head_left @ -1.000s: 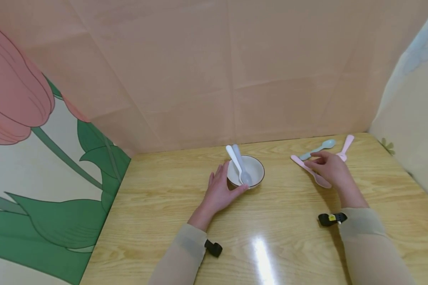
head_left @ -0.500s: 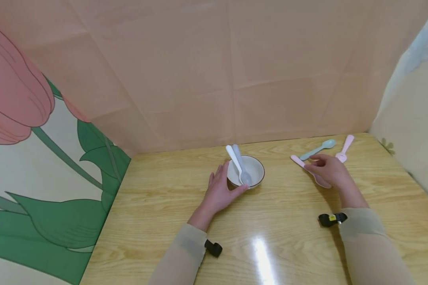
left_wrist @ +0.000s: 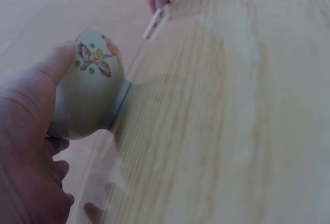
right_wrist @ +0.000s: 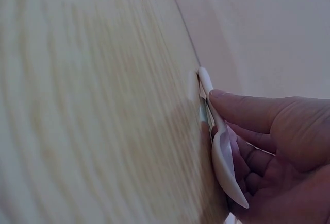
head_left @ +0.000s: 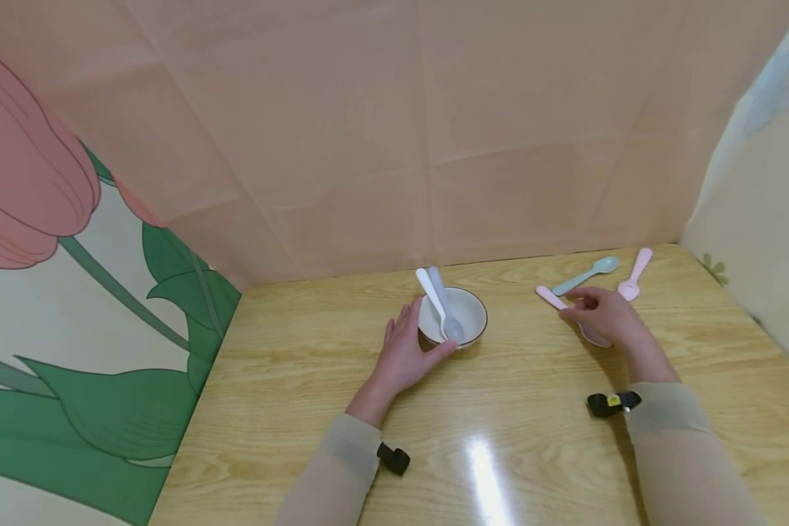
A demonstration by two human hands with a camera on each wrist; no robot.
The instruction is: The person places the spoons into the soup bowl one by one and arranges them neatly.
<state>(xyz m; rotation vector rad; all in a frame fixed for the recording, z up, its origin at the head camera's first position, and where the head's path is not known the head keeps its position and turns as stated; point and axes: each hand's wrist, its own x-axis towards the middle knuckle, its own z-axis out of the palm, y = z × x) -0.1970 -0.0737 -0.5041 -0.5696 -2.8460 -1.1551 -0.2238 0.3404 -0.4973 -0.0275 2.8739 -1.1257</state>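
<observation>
Bowl (head_left: 476, 315) near the table's back edge (head_left: 342, 280) already has two spoons (head_left: 431, 290) in, my left hand's (head_left: 404, 356) gripping it, right hand's (head_left: 606, 315) pinching a pink spoon (head_left: 550, 296), leaving two others (head_left: 585, 278) towards the back-right corner (head_left: 671, 253).

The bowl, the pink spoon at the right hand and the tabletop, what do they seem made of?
Bowl: probably glazed ceramic, given its smooth sheen and painted flower motif.
Pink spoon: likely plastic with a satin finish; its even colour and smooth edge suggest that.
Tabletop: glossy, with wood grain and a bright reflection; wood or laminate, I can't tell.
</observation>
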